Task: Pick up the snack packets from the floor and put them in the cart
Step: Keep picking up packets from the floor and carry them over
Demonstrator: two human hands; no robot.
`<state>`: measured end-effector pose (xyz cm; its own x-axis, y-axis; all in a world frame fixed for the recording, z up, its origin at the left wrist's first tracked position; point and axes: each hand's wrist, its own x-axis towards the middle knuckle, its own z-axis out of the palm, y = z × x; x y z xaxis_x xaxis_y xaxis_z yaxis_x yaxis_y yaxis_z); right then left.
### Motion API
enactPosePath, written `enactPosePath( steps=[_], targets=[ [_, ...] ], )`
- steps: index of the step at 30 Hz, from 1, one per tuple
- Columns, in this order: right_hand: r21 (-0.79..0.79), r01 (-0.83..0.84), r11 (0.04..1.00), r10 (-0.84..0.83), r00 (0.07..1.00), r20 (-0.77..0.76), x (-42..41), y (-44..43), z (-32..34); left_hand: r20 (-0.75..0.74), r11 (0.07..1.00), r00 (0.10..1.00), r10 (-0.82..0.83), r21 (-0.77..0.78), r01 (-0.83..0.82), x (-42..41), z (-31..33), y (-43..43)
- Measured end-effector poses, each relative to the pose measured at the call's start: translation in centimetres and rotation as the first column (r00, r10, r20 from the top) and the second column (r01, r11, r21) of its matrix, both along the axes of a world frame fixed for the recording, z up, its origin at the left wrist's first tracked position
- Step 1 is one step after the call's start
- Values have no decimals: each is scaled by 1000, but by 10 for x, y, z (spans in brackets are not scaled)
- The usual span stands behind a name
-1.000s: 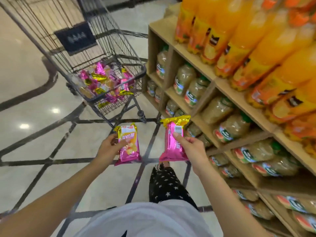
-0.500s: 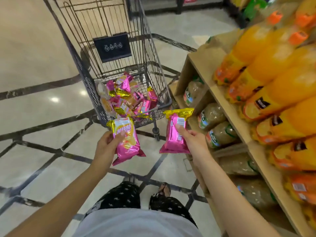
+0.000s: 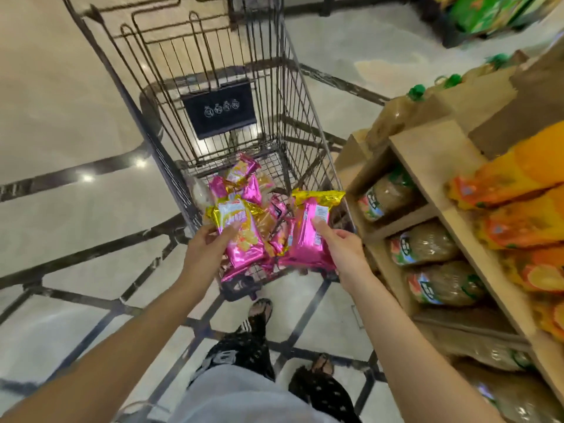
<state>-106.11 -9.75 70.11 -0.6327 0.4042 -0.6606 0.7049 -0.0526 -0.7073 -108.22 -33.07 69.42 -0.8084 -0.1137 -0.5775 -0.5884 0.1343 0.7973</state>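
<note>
Here, over the pale floor (image 3: 61, 87) at nine o'clock, the left hand (image 3: 204, 254) pinches the left packet (image 3: 241, 236), pink and gold. Its fingers (image 3: 229, 230) clamp the packet's lower left edge, thumb on the printed front and the rest hidden behind, so the packet leans away from the hand toward one o'clock. It hangs above the near end of the wire cart (image 3: 213, 56), which stretches toward twelve o'clock. A pile of packets (image 3: 244, 184) of the same kind lies on the cart's basket floor. Just beside the left packet, at its three o'clock, the right packet (image 3: 305, 239) is held back side up over the cart's near right corner. The right hand (image 3: 345, 251) pinches it from four o'clock, thumb pressed on its back near the white label. At three o'clock stands a wooden shelf (image 3: 433, 157) holding green-capped bottles (image 3: 427, 242) and orange bottles (image 3: 518, 184).
</note>
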Motion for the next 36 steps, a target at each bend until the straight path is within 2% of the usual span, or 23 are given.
enactPosePath(
  steps=[5,8,10,12,13,16,18,19,21,23,28,31,36],
  targets=[
    [35,-28,999,23,990,143,-8,4,-16,107,949,967,-231,-195,249,-43,-4,12],
    [121,22,992,-40,988,148,21,23,-12,102,900,934,-342,-251,357,-48,-7,33],
    [128,88,988,-108,982,157,53,39,-7,82,837,881,-467,-281,470,-41,-1,54],
    [174,127,976,-161,967,197,90,54,0,42,696,749,-661,-339,633,-26,2,76],
    [216,144,966,-193,955,225,111,63,-3,28,579,640,-768,-397,712,-17,2,88],
    [367,166,915,-276,922,273,180,80,-1,101,128,225,-969,-573,809,12,2,130],
    [455,141,879,-312,893,325,230,84,0,170,-126,-17,-985,-653,747,39,1,160],
    [490,132,862,-332,877,347,255,84,3,184,-218,-124,-975,-690,691,56,5,175],
    [555,142,820,-391,847,360,309,80,8,191,-338,-300,-935,-735,587,94,9,201],
    [592,187,784,-466,807,362,366,70,10,213,-423,-421,-882,-751,507,137,13,223],
    [624,323,711,-634,679,371,517,23,7,242,-525,-635,-733,-795,303,263,17,255],
    [633,420,650,-731,573,371,603,-12,6,276,-572,-727,-628,-797,192,349,18,262],
    [672,477,566,-821,403,405,728,-75,5,292,-585,-862,-415,-811,8,492,15,263]
  ],
)
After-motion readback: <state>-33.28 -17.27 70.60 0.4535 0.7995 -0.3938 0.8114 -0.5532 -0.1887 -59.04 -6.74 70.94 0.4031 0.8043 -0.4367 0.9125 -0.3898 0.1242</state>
